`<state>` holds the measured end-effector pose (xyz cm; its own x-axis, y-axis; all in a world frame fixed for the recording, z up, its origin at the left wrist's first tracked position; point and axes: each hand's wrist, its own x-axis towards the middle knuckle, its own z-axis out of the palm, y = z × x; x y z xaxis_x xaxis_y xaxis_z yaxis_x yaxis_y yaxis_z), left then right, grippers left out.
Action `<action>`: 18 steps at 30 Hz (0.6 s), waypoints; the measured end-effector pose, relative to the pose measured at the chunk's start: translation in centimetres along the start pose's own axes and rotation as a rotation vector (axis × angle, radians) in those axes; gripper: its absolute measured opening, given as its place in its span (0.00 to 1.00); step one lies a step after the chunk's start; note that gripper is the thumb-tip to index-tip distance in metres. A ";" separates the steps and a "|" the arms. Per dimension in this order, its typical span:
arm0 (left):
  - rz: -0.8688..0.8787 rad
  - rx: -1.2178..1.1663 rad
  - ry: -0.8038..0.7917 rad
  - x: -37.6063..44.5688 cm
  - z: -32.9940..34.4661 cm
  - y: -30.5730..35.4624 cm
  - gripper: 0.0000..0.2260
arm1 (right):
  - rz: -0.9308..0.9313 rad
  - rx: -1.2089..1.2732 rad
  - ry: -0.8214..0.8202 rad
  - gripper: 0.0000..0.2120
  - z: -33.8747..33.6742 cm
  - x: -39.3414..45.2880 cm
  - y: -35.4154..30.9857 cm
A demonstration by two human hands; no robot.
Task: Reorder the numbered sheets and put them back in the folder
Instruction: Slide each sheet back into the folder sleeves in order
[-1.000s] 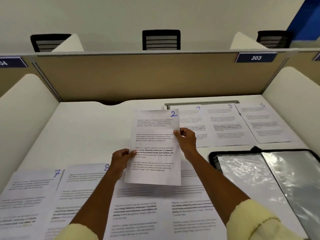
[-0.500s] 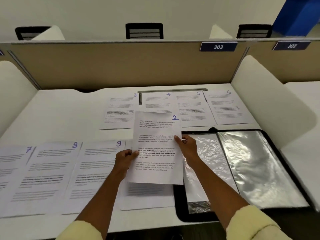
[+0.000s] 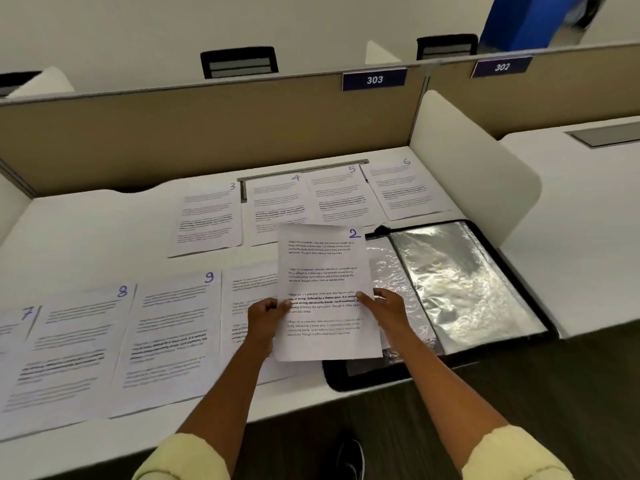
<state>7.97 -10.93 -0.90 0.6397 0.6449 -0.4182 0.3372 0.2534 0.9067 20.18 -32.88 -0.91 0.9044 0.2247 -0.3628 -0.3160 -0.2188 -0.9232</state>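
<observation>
Sheet 2 [image 3: 323, 271] is held up off the desk [image 3: 86, 237] by both hands, its lower right part hanging over the left side of the open display folder [image 3: 467, 282]. The left hand [image 3: 266, 315] pinches the sheet's left edge, thumb on the printed face and fingers curled behind; the right hand [image 3: 382, 306] grips the right edge the same way. Holding it at both sides near the middle keeps the thin paper flat and lets it be steered, which looks like the reason for the grip: the next job is probably feeding it into a clear plastic sleeve [image 3: 460, 271] of the folder.

The folder lies open at the desk's near right corner, its black rim slightly over the near edge, glossy pockets facing up (I cannot tell whether a sheet already sits in the left pocket).

The other pages are spread face up with their handwritten numbers showing, so the order reads at a glance. Along the far edge run sheet 3 [image 3: 207, 220], sheet 4 [image 3: 277, 202], sheet 5 [image 3: 341, 195] and sheet 6 [image 3: 405, 188]. Along the near edge lie sheet 7 [image 3: 14, 341], sheet 8 [image 3: 72, 348] and sheet 9 [image 3: 173, 334], then another page [image 3: 249, 289] whose number is hidden behind sheet 2.

With 3 to 9 not yet filed, the task seems early in its filing stage.
</observation>
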 end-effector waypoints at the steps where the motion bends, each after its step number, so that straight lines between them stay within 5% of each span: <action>1: -0.002 0.010 0.000 -0.5 0.4 -0.2 0.09 | 0.010 0.012 -0.003 0.08 -0.5 -0.6 0.3; 15: -0.053 0.065 -0.220 -9.2 6.6 -5.6 0.05 | 0.065 0.165 0.049 0.17 -9.4 -10.8 5.7; 18: -0.094 0.042 -0.257 -11.2 8.2 -6.3 0.05 | 0.086 0.156 0.064 0.12 -12.0 -12.1 6.4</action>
<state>4.39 -25.67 -2.35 0.7568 0.4147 -0.5053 0.4280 0.2699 0.8625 10.69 -48.39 -0.95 0.8871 0.1496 -0.4367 -0.4287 -0.0835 -0.8996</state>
